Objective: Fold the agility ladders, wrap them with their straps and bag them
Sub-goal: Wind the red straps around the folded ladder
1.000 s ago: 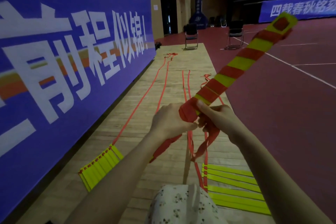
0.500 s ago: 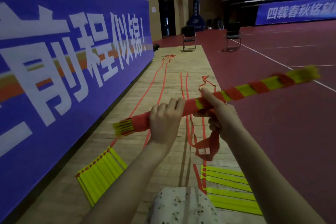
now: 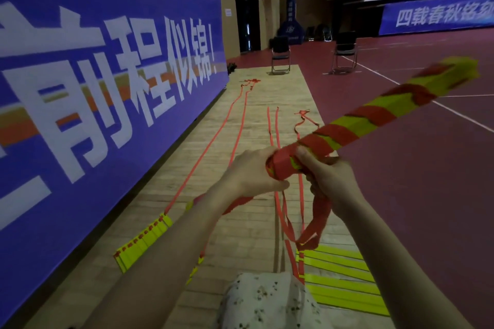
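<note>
Item: bundle [image 3: 355,125], folded ladder spiral-wrapped in red strap, landmark for all below. I see it held mid-air, far end angled up-right, likely to keep wrap accessible.
Left hand [image 3: 251,171]: clenched round bundle's near end, anchoring it.
Right hand [image 3: 328,176]: just right of near end, thumb on wrap, grasping strap [image 3: 318,216]; slack loop hangs below, likely feeding next turn.
Floor below bundle: two unwrapped ladders, left ladder [image 3: 144,240], right ladder [image 3: 344,280].
No bag seen.

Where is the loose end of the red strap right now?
In the head view, the loose red strap hangs below the right hand, over the yellow rungs on the floor.
</note>
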`<state>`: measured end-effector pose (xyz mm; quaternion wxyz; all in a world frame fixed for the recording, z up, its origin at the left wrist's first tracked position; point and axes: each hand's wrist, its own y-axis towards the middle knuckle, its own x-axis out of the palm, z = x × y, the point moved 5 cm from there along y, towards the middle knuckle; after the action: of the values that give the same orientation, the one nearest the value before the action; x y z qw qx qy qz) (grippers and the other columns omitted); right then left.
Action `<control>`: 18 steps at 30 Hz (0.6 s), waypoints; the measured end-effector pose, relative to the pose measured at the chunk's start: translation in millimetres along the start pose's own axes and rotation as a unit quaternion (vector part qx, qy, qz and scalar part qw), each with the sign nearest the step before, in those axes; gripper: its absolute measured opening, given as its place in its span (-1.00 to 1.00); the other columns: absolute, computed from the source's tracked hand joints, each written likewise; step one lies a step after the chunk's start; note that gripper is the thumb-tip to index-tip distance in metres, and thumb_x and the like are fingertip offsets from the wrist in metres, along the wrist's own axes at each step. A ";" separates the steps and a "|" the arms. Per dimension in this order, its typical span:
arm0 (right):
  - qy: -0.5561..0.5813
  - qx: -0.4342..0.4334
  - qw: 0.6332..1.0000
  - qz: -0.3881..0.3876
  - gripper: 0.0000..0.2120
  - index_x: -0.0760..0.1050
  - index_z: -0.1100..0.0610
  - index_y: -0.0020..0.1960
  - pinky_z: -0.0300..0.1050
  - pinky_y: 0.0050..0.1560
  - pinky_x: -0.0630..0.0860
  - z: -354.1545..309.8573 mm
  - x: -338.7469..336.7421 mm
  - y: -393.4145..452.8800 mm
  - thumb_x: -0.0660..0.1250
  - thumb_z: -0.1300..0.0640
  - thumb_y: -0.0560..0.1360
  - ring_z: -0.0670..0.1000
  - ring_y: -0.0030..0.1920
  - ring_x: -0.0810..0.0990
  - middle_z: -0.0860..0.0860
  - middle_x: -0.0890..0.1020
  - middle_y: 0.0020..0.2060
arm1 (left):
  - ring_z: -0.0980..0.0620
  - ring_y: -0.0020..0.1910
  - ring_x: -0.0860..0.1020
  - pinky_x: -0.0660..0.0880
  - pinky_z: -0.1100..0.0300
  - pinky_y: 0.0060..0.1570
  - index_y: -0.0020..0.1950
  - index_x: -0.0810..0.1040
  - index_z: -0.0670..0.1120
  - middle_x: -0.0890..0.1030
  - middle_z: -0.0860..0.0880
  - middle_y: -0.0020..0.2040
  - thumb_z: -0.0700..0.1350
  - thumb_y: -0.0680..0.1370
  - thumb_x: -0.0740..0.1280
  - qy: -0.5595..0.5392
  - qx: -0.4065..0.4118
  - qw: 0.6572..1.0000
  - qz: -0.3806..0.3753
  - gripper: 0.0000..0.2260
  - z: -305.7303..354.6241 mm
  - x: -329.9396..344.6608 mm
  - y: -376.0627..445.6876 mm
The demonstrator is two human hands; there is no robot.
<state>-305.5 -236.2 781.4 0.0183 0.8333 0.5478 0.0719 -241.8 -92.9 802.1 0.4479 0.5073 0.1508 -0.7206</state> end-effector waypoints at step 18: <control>0.095 0.074 0.989 0.087 -0.76 0.53 0.24 -0.27 -0.17 -0.43 0.38 29.4 -7.0 -1.3 0.49 0.10 0.41 0.02 -0.46 0.44 0.06 0.49 -0.51 | -0.04 0.09 0.49 0.43 0.06 0.06 0.25 0.47 0.07 0.49 -0.02 0.13 0.15 0.38 0.37 0.182 -0.009 0.981 0.067 -0.54 18.7 17.8 -9.8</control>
<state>-305.3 -240.7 751.4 -0.1021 0.8660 0.4768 0.1108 -262.2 -108.8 792.6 0.4647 0.6349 0.2021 -0.5832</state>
